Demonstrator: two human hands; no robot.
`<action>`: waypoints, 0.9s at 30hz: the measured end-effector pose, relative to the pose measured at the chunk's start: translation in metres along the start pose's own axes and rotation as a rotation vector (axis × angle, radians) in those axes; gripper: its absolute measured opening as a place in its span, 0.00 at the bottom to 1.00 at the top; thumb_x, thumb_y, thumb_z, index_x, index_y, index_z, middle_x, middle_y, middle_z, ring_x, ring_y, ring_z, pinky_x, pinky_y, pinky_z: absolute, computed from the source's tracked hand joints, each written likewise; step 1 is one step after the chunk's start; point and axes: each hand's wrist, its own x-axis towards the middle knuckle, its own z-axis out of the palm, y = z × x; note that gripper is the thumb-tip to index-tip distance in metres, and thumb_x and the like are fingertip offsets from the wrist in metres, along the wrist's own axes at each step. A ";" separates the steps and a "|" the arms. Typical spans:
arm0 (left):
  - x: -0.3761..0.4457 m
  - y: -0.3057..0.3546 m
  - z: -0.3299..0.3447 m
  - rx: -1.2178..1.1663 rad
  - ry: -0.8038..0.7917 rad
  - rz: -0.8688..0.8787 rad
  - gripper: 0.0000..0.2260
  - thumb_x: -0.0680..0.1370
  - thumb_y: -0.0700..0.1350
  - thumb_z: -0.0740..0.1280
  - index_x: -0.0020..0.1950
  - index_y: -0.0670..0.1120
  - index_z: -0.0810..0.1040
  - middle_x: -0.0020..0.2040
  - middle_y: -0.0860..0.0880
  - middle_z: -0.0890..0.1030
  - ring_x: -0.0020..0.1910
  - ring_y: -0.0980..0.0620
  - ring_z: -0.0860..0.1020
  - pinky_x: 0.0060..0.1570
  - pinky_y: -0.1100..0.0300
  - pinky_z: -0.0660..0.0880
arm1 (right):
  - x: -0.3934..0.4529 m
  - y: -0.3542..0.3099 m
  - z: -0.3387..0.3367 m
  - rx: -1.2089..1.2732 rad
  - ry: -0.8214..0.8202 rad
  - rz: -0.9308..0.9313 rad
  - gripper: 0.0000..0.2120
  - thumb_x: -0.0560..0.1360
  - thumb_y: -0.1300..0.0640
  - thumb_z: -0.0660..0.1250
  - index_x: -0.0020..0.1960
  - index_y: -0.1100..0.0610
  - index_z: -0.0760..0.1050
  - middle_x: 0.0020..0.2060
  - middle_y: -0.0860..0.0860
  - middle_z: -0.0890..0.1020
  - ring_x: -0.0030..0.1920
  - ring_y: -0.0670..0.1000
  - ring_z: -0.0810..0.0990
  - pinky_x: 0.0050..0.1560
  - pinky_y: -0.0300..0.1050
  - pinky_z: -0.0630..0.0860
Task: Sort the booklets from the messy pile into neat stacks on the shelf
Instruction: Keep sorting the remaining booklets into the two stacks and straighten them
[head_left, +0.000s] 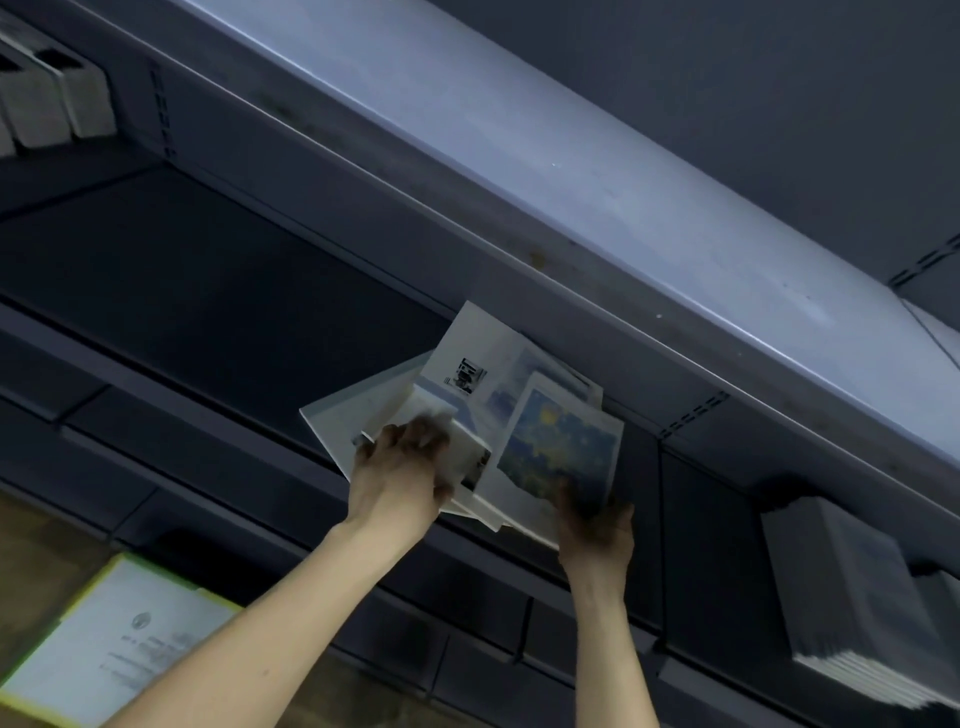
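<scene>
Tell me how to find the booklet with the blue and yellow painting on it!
Find the dark shelf under the long pale board. Both hands hold a messy pile of booklets there. The painted booklet is on top, gripped by the right hand; the others look mostly white.

A dark grey metal shelving unit (291, 270) fills the tilted view, its upper board (545, 156) catching a pale bluish light along the front while the bay beneath lies in deep shadow. Slotted upright rails (162, 111) run up the back panel, and a row of grey box files (57, 98) stands in the top left corner. Below the unit shows a brown floor (36, 551) in the lower left, where a white sheet with a yellow-green border (114, 644) lies flat; the light is dim throughout.
</scene>
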 end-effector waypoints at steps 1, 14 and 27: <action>0.000 0.000 0.000 -0.006 -0.007 0.002 0.27 0.80 0.57 0.60 0.78 0.55 0.57 0.75 0.52 0.61 0.71 0.46 0.61 0.70 0.47 0.62 | 0.002 0.002 -0.003 -0.002 0.014 -0.003 0.32 0.75 0.47 0.72 0.69 0.63 0.64 0.61 0.58 0.77 0.60 0.61 0.78 0.53 0.47 0.75; 0.063 0.062 -0.002 -0.014 0.157 0.029 0.30 0.78 0.61 0.62 0.75 0.48 0.62 0.71 0.41 0.66 0.67 0.37 0.65 0.59 0.47 0.70 | 0.010 0.009 -0.041 0.073 0.055 -0.143 0.18 0.82 0.55 0.62 0.72 0.54 0.70 0.59 0.51 0.79 0.61 0.54 0.78 0.54 0.39 0.70; 0.081 0.049 0.005 -0.177 0.013 -0.086 0.35 0.69 0.60 0.72 0.69 0.48 0.65 0.63 0.40 0.72 0.59 0.39 0.70 0.46 0.55 0.64 | 0.015 0.012 -0.035 0.111 0.002 -0.195 0.16 0.81 0.56 0.65 0.68 0.54 0.75 0.53 0.46 0.78 0.54 0.45 0.76 0.47 0.30 0.67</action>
